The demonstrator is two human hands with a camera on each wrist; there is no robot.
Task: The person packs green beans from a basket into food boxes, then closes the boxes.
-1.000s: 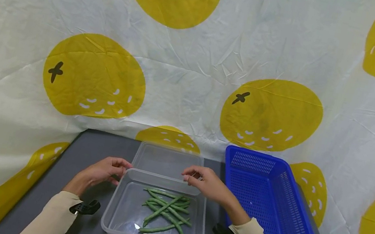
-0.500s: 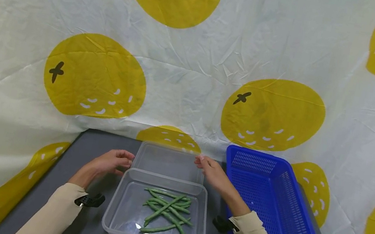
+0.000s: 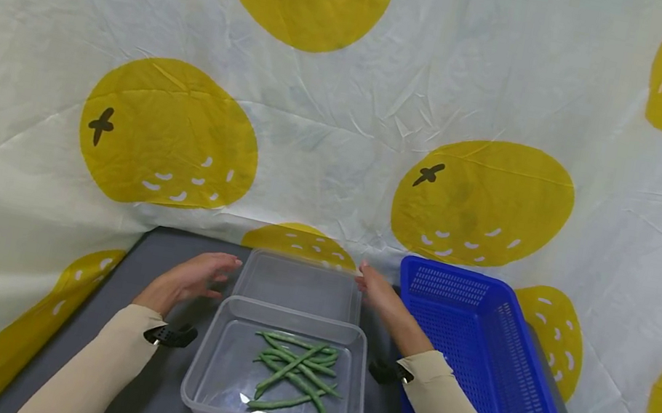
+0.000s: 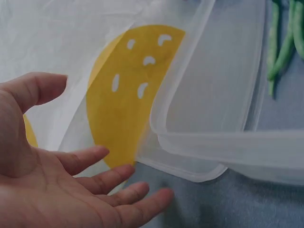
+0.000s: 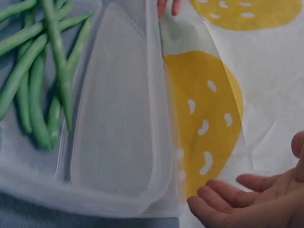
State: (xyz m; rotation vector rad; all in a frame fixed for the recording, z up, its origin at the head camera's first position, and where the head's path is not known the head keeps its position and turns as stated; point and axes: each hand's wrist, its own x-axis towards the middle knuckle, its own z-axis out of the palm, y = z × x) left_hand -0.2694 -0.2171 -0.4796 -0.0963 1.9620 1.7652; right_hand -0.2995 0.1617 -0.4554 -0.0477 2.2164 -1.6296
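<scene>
A clear plastic container (image 3: pixel 195 367) stands at the front of the table with several green beans (image 3: pixel 294 371) lying crossed inside it. Behind it lies a flat translucent lid (image 3: pixel 300 286), its near edge close to the container's back rim. My left hand (image 3: pixel 194 282) is beside the lid's left edge; in the left wrist view its fingers (image 4: pixel 107 178) are spread and hold nothing. At the lid's far right corner is my right hand (image 3: pixel 382 303), fingertips right at the edge. The right wrist view shows those fingers (image 5: pixel 228 194) extended, with nothing gripped.
A blue perforated basket (image 3: pixel 540 391) sits on the right of the dark table (image 3: pixel 183 251), close by the right forearm. A white cloth with yellow fruit prints (image 3: pixel 323 176) hangs behind the table and along its sides.
My right hand has moved from over the container's back rim to the lid's far right corner, its fingers straightening. My left hand has shifted forward, away from the container's corner, and its fingers have opened out.
</scene>
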